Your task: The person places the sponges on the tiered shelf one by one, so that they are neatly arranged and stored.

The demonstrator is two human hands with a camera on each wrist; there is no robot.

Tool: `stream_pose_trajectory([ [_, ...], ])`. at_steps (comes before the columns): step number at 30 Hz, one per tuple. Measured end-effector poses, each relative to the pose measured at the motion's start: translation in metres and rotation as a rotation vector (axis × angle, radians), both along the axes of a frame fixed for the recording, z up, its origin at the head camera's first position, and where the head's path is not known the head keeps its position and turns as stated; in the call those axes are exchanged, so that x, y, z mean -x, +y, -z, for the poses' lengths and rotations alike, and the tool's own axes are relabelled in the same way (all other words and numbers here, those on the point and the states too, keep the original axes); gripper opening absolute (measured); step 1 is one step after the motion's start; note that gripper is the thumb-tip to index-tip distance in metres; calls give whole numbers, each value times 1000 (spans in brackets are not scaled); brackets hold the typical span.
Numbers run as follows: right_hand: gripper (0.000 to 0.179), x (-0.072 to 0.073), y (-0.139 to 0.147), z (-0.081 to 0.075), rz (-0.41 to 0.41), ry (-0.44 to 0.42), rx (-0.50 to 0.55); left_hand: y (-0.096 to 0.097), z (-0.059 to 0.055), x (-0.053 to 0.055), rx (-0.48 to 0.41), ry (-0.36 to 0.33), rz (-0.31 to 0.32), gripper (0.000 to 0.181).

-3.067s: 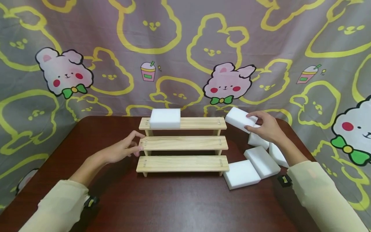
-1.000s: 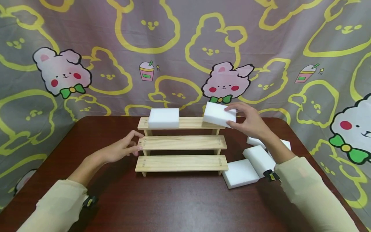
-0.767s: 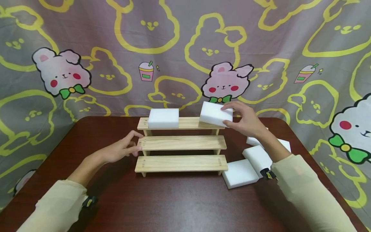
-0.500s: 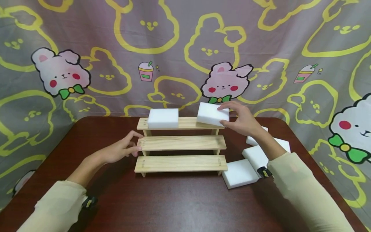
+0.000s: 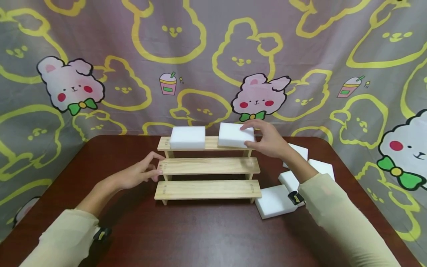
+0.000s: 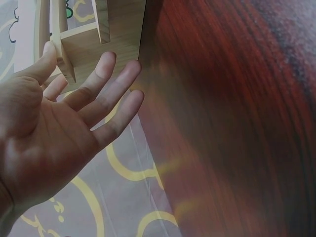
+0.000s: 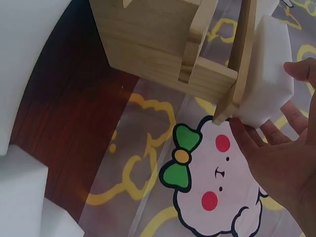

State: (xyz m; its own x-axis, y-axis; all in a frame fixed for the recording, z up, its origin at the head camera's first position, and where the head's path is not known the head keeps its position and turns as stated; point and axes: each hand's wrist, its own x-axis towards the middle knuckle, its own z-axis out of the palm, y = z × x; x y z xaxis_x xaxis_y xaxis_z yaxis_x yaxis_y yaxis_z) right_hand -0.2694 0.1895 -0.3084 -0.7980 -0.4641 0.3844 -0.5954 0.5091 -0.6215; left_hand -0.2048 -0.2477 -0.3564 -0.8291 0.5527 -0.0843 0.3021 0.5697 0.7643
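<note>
A three-tier wooden display rack (image 5: 207, 165) stands on the table. My right hand (image 5: 268, 141) grips a white sponge block (image 5: 233, 134) at its right end, thumb on the front and fingers over the top and behind. That block sits on the top tier's right part; in the right wrist view the block (image 7: 270, 74) lies against the board. Another white sponge block (image 5: 188, 137) rests at the top tier's left end, apart from the held one. My left hand (image 5: 135, 174) holds the middle tier's left end between thumb and index finger, its other fingers (image 6: 118, 116) loosely extended.
Several loose white sponge blocks (image 5: 275, 200) lie on the dark red table (image 5: 200, 233) right of the rack, partly under my right forearm. A patterned curtain (image 5: 200, 74) hangs close behind the rack.
My right hand has carried the sponge block leftward from the right of the rack and lowered it onto the top tier. The left hand has stayed at the middle tier's end.
</note>
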Motion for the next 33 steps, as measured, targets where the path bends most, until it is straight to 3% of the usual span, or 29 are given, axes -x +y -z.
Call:
stream_pose_trajectory([
  [17, 38, 3, -14, 2, -53, -28, -5, 0, -1, -1, 3, 5, -1, 44],
  [24, 39, 5, -16, 3, -36, 6, -55, 0, 0, 0, -2, 0, -4, 43],
  [33, 39, 5, -17, 3, -36, -18, -60, -1, 1, 1, 2, -4, -2, 44],
])
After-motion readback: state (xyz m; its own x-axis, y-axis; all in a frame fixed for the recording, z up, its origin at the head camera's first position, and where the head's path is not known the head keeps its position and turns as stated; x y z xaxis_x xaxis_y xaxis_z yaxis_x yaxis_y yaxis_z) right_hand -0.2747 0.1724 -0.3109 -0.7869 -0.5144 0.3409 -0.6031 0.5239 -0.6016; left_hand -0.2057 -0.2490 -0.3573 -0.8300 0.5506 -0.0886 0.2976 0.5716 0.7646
